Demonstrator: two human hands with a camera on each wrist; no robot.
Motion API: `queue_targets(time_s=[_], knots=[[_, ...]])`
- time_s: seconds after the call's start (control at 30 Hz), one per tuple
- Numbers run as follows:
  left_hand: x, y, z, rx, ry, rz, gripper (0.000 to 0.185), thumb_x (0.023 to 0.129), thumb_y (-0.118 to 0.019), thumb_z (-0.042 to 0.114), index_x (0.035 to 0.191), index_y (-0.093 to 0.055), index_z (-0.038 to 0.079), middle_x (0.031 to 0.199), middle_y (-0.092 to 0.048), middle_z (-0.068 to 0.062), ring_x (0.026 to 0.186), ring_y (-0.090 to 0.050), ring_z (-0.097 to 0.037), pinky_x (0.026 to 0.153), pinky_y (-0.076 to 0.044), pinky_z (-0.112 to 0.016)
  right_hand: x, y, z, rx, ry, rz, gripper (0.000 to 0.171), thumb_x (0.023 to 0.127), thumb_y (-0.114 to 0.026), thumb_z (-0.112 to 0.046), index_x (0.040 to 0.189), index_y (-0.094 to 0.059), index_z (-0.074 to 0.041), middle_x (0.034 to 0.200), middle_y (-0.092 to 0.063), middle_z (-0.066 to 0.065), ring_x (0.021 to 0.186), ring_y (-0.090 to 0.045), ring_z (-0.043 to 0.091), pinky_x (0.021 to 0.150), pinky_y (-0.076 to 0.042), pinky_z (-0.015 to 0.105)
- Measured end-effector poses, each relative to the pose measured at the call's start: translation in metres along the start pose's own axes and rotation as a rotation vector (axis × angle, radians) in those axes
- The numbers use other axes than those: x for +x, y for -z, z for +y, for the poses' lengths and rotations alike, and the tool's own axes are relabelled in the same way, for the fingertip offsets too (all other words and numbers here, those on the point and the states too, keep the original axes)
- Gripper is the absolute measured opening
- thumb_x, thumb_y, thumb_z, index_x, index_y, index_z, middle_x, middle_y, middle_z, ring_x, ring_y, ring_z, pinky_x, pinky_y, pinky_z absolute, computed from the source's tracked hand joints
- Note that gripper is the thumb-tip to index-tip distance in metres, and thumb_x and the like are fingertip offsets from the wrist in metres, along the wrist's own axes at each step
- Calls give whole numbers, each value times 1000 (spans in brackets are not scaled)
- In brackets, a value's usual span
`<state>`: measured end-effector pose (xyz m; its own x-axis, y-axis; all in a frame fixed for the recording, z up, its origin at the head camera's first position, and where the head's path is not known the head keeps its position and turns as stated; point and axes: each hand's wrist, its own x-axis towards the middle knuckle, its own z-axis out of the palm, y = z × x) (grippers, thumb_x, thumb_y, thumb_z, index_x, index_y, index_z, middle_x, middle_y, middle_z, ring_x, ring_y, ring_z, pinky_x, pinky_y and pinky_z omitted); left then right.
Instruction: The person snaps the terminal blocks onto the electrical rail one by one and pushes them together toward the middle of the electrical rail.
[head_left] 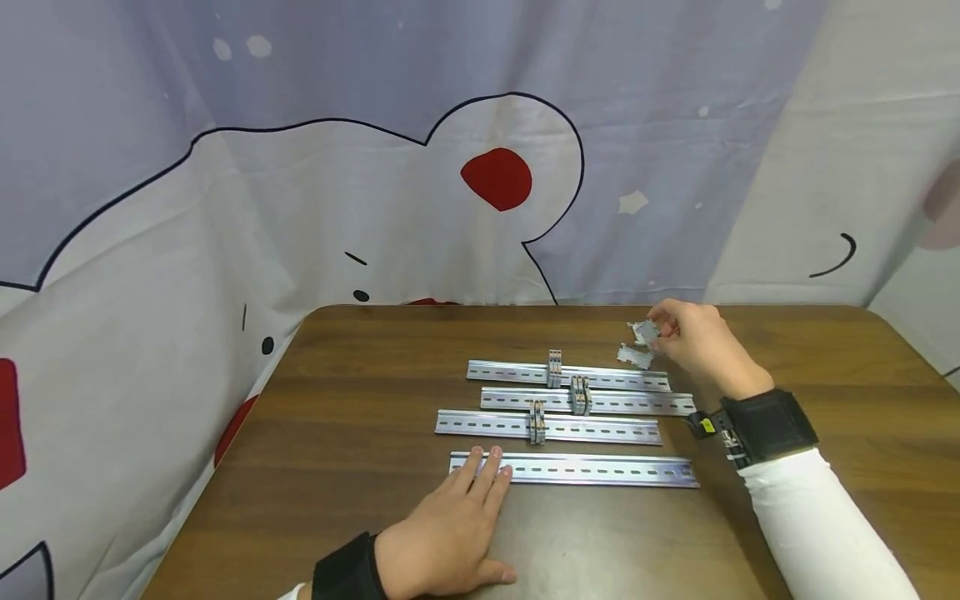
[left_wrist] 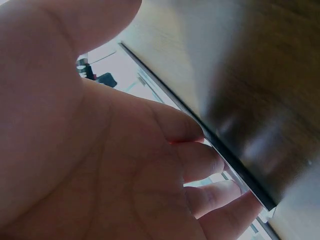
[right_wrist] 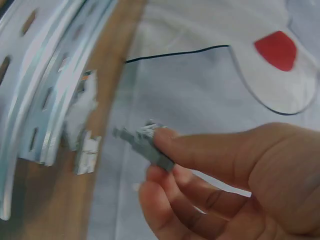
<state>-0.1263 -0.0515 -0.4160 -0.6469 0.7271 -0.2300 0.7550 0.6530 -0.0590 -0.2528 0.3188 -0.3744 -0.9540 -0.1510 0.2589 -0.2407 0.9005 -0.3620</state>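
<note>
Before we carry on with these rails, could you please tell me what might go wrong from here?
The right hand only pinches the grey terminal block by its fingertips, so it might slip. The left hand touches just one end of the nearest rail, which could pivot. A loose block lies nearby and could get knocked.

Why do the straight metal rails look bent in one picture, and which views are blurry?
Right wrist view: wide-lens distortion curves the slotted silver metal rails, and the small grey plastic clip is soft. Left wrist view: the left hand fills a blurred frame, with glare on the dark wooden table. Head view: sharp, evenly lit.
</note>
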Motion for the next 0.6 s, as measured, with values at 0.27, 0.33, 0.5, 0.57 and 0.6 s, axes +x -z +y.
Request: queue_targets(time_s=[0.27,0.33,0.5,0.57,0.6], knots=[[0,-2,1,-17,-1,15,102,83,-49,76,151,-31,2,159,-19,-22,145,-20,-41,112,-33,-46,-26,19,-18,17,8,-178,24,79,-75,-6,102,-71,-1,73,-64,-2,66,-59,13,67,-48,34],[0,-2,0,-12,-6,21,102,83,-49,76,151,-31,2,159,-20,-22,145,-21,-42,112,-33,-46,-34,22,-23,29,13,-229,22,78,-77,-8,98,-69,-2,68,-62,-6,60,-58,10,66,-49,34],[2,1,-1,-7,-16,7,103,84,-47,76,152,-30,1,158,-20,-24,144,-21,-43,112,-32,-48,-58,25,-32,30,2,-342,20,78,-75,-7,95,-65,-4,58,-59,-10,49,-57,8,66,-50,33],[2,2,-2,-14,-15,-10,103,84,-46,76,152,-28,1,159,-18,-24,145,-20,-43,113,-31,-48,-66,25,-34,22,4,-366,21,77,-75,-6,95,-64,-5,55,-57,-11,48,-56,8,65,-49,31],[3,2,-2,-17,-14,-17,103,84,-46,76,152,-28,1,159,-18,-24,145,-19,-43,113,-30,-48,-69,24,-35,20,6,-372,21,76,-74,-5,95,-65,-5,54,-57,-11,48,-56,7,65,-48,30]])
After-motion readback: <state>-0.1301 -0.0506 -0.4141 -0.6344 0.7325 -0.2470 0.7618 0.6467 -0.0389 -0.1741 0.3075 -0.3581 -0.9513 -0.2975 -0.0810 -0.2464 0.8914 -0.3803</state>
